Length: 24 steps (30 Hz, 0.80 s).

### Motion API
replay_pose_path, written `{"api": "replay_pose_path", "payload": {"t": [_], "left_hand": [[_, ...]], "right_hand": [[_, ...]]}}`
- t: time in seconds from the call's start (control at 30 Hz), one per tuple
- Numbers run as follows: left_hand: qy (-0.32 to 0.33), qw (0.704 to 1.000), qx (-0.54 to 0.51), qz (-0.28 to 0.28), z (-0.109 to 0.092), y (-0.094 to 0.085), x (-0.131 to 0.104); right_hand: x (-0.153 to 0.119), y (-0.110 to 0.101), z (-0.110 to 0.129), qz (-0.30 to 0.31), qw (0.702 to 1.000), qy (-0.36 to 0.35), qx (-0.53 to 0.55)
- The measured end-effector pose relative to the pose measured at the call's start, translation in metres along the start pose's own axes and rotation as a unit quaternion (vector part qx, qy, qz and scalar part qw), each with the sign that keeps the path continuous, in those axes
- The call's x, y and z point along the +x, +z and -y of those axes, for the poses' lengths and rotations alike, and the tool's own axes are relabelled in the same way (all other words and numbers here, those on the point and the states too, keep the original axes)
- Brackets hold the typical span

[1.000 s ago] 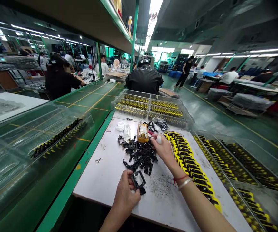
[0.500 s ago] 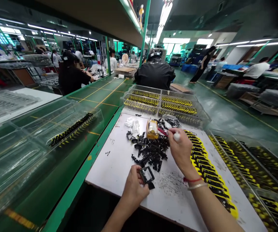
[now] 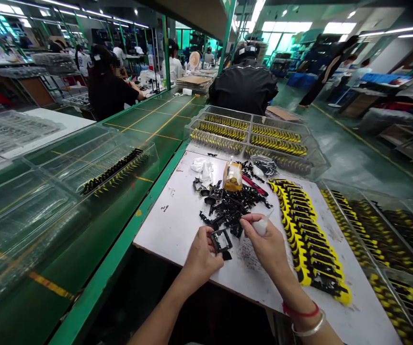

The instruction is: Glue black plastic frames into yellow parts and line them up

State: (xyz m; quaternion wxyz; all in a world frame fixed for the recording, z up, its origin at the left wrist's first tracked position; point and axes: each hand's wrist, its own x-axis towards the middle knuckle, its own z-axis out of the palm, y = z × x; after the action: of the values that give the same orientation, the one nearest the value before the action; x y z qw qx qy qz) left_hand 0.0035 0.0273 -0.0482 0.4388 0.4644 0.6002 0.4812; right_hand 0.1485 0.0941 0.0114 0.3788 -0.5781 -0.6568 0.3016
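Observation:
My left hand (image 3: 204,254) grips a small black square frame (image 3: 221,241) by its left edge, above the front of the white board (image 3: 163,230). Just to the right, my right hand (image 3: 266,242) is closed around a small whitish bottle (image 3: 261,226) with a thin pointed tip directed up and to the right. Behind both hands lies a loose pile of black parts (image 3: 228,206). An amber-and-clear block (image 3: 233,176) stands at the back of the pile, beside red-handled tweezers (image 3: 255,184). Yellow-and-black parts (image 3: 309,230) form a long row on the right.
Clear trays (image 3: 253,134) of yellow-and-black parts stand behind the board and to its right (image 3: 382,239). Left, a clear tray (image 3: 95,163) with a black row rests on the green belt (image 3: 120,211). Crumpled white tissue (image 3: 202,170) lies at the back left. People sit further off.
My right hand has come back from beside the tweezers towards the black frame, with the bottle still in it. My left hand still holds the frame. The camera view has shifted.

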Motion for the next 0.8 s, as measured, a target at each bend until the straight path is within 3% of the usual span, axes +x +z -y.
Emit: {"api": "replay_pose_path", "payload": {"t": [0.27, 0.6, 0.8], "left_hand": [[0.011, 1.000, -0.002, 0.000, 0.007, 0.000, 0.000], [0.020, 1.000, -0.009, 0.004, 0.008, -0.001, 0.000], [0.024, 1.000, -0.010, -0.002, 0.008, -0.002, 0.000]], "right_hand": [[0.000, 0.004, 0.000, 0.006, 1.000, -0.004, -0.015], [-0.016, -0.022, -0.012, 0.017, 0.999, 0.046, -0.022], [-0.027, -0.023, -0.017, 0.039, 0.997, 0.046, -0.043]]}}
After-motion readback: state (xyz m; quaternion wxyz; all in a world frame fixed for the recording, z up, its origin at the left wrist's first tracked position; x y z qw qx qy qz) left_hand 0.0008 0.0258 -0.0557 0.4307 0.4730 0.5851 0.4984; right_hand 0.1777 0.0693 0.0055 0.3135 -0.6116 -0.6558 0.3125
